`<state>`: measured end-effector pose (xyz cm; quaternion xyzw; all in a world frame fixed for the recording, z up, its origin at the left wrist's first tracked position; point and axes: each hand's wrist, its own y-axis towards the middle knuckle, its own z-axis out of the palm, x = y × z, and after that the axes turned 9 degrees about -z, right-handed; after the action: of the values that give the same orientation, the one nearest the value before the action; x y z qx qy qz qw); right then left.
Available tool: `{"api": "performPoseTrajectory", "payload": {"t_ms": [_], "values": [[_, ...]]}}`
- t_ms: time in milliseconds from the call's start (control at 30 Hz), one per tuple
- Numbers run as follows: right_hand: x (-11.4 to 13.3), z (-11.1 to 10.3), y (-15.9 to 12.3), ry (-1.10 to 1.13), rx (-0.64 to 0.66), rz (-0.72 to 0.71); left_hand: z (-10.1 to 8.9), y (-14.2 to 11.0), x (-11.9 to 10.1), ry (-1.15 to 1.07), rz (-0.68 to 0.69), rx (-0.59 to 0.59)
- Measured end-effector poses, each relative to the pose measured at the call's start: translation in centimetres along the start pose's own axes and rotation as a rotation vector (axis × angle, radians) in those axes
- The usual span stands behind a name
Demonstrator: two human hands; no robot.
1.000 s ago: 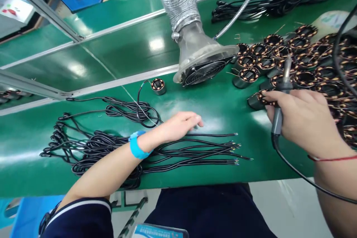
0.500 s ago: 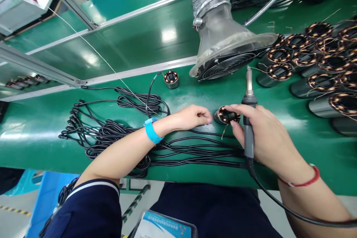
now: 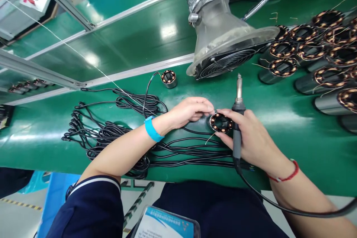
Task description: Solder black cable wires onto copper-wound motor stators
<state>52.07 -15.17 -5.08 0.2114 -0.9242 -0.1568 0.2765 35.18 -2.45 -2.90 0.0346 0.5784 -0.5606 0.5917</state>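
A soldering iron rests in my right hand, its metal tip pointing up and away from me. The thumb and fingers of that same hand also grip a motor stator, a dark metal ring with copper windings, tilted so its opening faces me. One thin copper lead sticks out at its lower left. My left hand is closed in a pinch at the stator's upper left rim; what lies between its fingertips is too small to make out. Black cables lie beneath both hands on the green bench.
A fume extractor hood hangs beyond my hands. Several stators stand at the right. A single stator with a cable attached stands near the back ledge. Coiled cables lie at left. The iron's cord trails off right.
My right hand has moved left with the soldering iron and stator, and the stator has turned more toward me. My left fingertips have come up against its rim.
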Motion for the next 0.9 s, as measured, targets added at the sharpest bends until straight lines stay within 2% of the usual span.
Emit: {"api": "performPoseTrajectory", "payload": {"t_ms": [100,233,333,533,667,833,900], "values": [[-0.2,0.0,-0.1,-0.017,-0.024,0.032,0.0,-0.3,-0.3,0.041,-0.019,0.015],[-0.7,-0.2,-0.3,-0.006,-0.051,0.067,-0.1,-1.5,-1.3,0.251,-0.061,-0.017],[-0.8,-0.2,-0.4,0.006,-0.048,0.078,0.2,-2.2,-1.9,0.37,-0.039,-0.04],[-0.6,0.0,-0.3,-0.041,-0.053,0.07,1.7,-1.6,-1.2,0.297,-0.048,0.015],[-0.7,-0.1,-0.4,-0.097,-0.105,0.107,1.9,-1.1,-0.1,0.302,0.054,-0.027],[-0.9,-0.3,-0.5,-0.123,-0.16,0.2,0.8,-1.6,0.6,0.666,0.098,0.057],[-0.9,-0.3,-0.4,-0.122,-0.166,0.22,0.8,-1.8,0.5,0.763,0.18,0.021]]}}
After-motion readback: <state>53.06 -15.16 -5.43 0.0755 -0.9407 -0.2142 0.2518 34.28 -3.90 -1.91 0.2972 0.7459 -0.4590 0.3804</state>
